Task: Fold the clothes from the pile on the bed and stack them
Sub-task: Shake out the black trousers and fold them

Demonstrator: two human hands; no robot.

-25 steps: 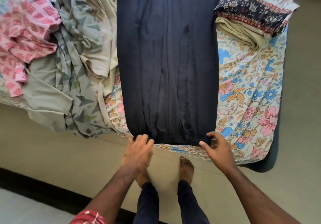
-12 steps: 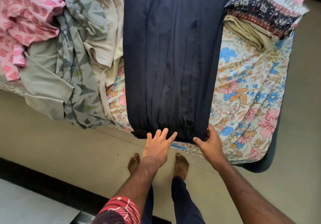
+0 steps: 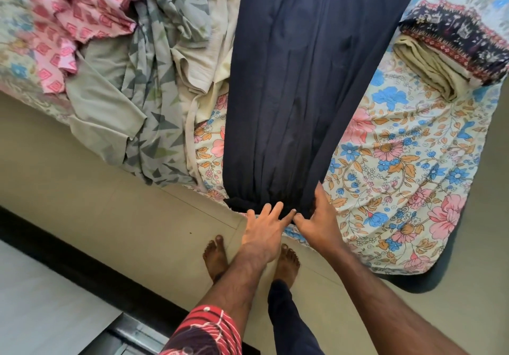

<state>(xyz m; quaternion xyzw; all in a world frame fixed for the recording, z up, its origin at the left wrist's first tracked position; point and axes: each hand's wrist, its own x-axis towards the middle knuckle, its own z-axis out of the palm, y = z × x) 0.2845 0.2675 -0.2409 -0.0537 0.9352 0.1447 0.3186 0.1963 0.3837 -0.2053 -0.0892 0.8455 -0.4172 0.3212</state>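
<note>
Long dark navy pleated garment [image 3: 297, 92] laid flat lengthwise down the middle of the bed, hem at the near edge, upper part running out of frame at the top. Bed covered with floral cotton bedsheet [image 3: 407, 167], cream ground with blue, pink and orange flowers.

Left hand [image 3: 265, 230] at the near edge of the bed, fingers [image 3: 275, 208] straight and spread, tips touching the bunched hem of the navy garment; nothing gripped. Right hand [image 3: 321, 216] just beside it, touching or almost touching the left fingertips, thumb up along the right edge of the hem, fingers curled under the cloth, pinching the hem corner. Hem slightly gathered between the two hands.

Unfolded pile toward the left edge of the bed: pink diamond-print cloth [image 3: 82, 15] at far left, grey-green triangle-print fabric [image 3: 154, 123] draping over the near edge, plain sage green piece [image 3: 104, 101] under it, crumpled cream garment [image 3: 203, 59] touching the navy garment's left side.

Folded stack toward the right edge of the bed: dark patterned folded cloth with red border [image 3: 457, 37] on top of a folded beige garment [image 3: 429, 70], well apart from the navy hem.

Bare feet [image 3: 286, 263] on beige tiled floor [image 3: 110, 203] below the near edge. Red patterned sleeve [image 3: 203, 332] on the left arm, dark trouser leg [image 3: 289, 321] at the bottom.
</note>
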